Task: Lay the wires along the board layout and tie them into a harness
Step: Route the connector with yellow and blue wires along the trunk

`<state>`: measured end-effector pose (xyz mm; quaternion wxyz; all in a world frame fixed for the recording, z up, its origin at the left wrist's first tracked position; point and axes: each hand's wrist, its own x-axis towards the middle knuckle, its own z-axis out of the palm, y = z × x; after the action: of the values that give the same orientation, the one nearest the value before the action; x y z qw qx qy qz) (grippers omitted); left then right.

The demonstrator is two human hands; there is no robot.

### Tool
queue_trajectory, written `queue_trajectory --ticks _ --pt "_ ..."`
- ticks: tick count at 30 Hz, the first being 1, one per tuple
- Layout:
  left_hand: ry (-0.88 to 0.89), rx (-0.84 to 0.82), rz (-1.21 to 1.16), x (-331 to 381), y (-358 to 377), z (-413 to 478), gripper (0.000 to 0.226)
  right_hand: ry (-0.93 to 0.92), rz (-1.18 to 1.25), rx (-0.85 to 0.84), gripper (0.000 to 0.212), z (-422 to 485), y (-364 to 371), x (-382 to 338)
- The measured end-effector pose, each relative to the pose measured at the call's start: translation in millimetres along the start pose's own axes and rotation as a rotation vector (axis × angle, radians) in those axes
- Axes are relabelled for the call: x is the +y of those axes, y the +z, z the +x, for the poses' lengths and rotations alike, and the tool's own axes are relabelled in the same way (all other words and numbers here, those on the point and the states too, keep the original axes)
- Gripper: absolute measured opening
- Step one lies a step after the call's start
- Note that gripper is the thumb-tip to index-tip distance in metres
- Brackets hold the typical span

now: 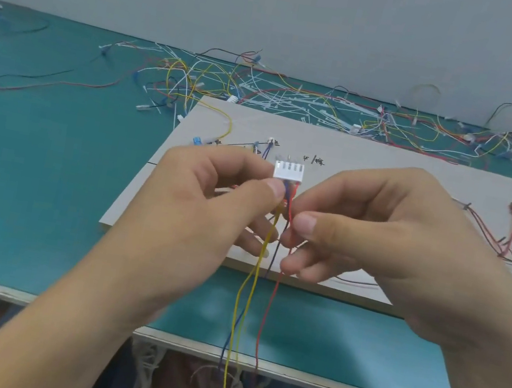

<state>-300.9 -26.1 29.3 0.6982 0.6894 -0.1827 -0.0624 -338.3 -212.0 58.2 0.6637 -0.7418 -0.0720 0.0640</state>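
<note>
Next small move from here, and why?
Probably push the red wire up to seat it in the white connector. The right hand pinches that wire just below the housing. The left hand pinches the connector above the board, and the yellow wire and blue wire already hang from it.

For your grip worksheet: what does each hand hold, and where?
The left hand pinches the white connector at its lower edge; the right hand pinches the red wire just below that connector.

A teal bench (43,190) carries a pale layout board (373,160) and, behind it, tangled loose wires (298,98).
</note>
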Motion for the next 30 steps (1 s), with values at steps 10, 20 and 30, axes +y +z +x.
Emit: queue_trajectory --ticks 10,20,30 --pt "-0.03 -0.075 -0.054 -1.9 -1.0 -2.5 0.017 -0.062 0.011 0.029 0.013 0.9 9.6 12.4" --pt "-0.093 -0.052 -0.115 -7.6 -4.7 3.5 0.014 -0.051 0.033 0.255 0.003 6.9 22.7 24.2" --pt "-0.004 0.057 0.236 -9.5 -8.1 -0.3 0.015 0.174 0.208 0.231 0.004 11.1 23.6 27.3"
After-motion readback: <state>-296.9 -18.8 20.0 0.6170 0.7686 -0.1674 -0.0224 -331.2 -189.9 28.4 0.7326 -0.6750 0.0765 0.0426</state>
